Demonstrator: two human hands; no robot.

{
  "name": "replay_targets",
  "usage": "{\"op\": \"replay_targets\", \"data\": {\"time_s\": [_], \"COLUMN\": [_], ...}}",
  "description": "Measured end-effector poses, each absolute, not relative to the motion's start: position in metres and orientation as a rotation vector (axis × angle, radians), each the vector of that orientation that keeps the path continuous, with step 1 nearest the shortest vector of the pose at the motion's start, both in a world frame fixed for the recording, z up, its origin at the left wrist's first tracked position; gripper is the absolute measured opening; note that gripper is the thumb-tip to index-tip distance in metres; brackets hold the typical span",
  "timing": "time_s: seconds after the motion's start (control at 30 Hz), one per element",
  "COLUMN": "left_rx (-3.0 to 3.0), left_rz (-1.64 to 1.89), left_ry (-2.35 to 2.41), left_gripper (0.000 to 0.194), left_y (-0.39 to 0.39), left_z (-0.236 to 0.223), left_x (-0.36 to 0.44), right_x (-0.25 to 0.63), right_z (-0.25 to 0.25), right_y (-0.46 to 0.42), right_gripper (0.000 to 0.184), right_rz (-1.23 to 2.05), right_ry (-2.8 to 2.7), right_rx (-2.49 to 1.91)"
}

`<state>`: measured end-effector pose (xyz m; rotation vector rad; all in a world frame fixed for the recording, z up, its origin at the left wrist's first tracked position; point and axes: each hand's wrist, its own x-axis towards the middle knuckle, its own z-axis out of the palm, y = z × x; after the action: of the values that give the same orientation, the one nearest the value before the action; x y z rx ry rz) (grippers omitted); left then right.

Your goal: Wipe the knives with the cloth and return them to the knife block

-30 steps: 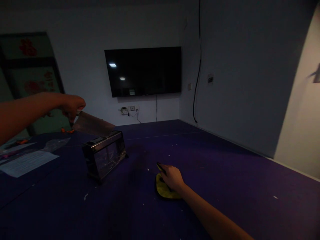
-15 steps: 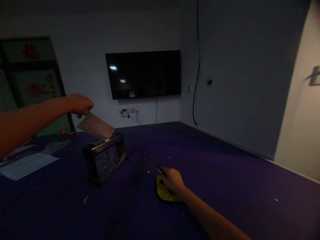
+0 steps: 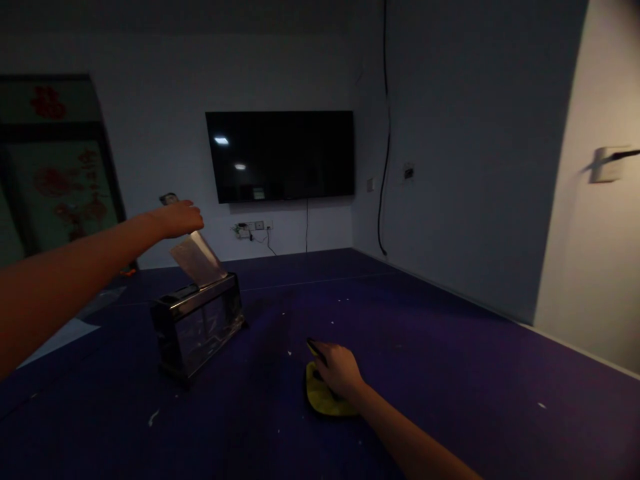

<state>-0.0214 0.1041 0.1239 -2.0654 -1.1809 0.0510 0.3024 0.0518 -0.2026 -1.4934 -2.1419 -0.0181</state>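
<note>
My left hand (image 3: 179, 219) is closed round the handle of a broad-bladed cleaver (image 3: 197, 259), its blade tilted downward with the lower end at the top slot of a shiny metal knife holder (image 3: 197, 323). The holder stands on the dark blue table (image 3: 450, 347). My right hand (image 3: 336, 368) rests with curled fingers on a yellow cloth (image 3: 320, 399) lying on the table to the right of the holder. A small dark thing shows at the fingertips; I cannot make it out.
A black wall screen (image 3: 280, 155) hangs on the far wall above a socket strip (image 3: 250, 229) with cables. White sheets (image 3: 65, 333) lie at the table's left. Small white scraps dot the surface. A decorated door (image 3: 55, 173) is at far left.
My left hand moved right and rose, turning the cleaver from nearly flat to steeply tilted, blade end now in the holder's slot. The right hand stayed on the cloth.
</note>
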Motion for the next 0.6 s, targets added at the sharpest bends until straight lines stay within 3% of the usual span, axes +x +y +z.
{"op": "replay_targets", "data": {"time_s": [0.17, 0.37, 0.6], "left_rx": [-2.051, -2.019, -2.018], "left_rz": [0.097, 0.135, 0.094], "left_ry": [-1.038, -0.938, -0.815], "left_gripper": [0.035, 0.03, 0.034], "left_y": [0.115, 0.135, 0.155], "left_z": [0.122, 0.116, 0.081], "left_x": [-0.017, -0.015, -0.011], "right_x": [0.302, 0.303, 0.303], "right_z": [-0.204, -0.204, -0.203], "right_y": [0.053, 0.054, 0.052], "right_gripper": [0.046, 0.046, 0.046], "right_rz": [0.0, 0.04, 0.05], "right_ry": [-2.141, -2.143, -2.138], "right_rx": [-1.492, -1.506, -1.513]}}
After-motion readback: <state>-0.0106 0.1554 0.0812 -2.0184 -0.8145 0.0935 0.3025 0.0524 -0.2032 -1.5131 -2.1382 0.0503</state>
